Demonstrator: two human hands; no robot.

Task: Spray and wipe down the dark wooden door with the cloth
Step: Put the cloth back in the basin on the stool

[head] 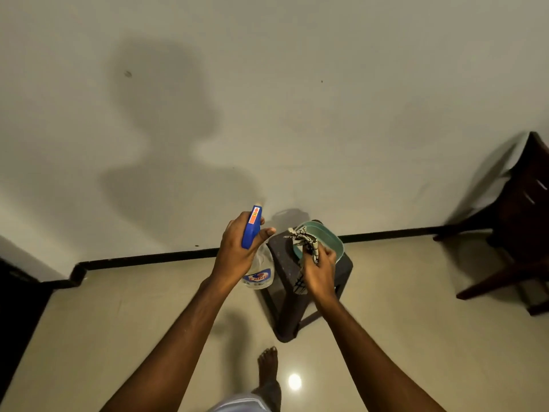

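My left hand (237, 251) grips a clear spray bottle (259, 273) with a blue trigger head (252, 226), held upright in front of the pale wall. My right hand (319, 270) holds a checked black-and-white cloth (304, 242) just above a teal basin (328, 237) that sits on a small dark stool (292, 295). A dark edge at the far left (17, 295) may be the wooden door; only a sliver of it shows.
A pale wall (297, 99) with a black skirting (148, 258) fills the view ahead. A dark wooden chair (518, 221) stands at the right. The floor is glossy beige tile (118, 337). My bare foot (269, 373) is below the stool.
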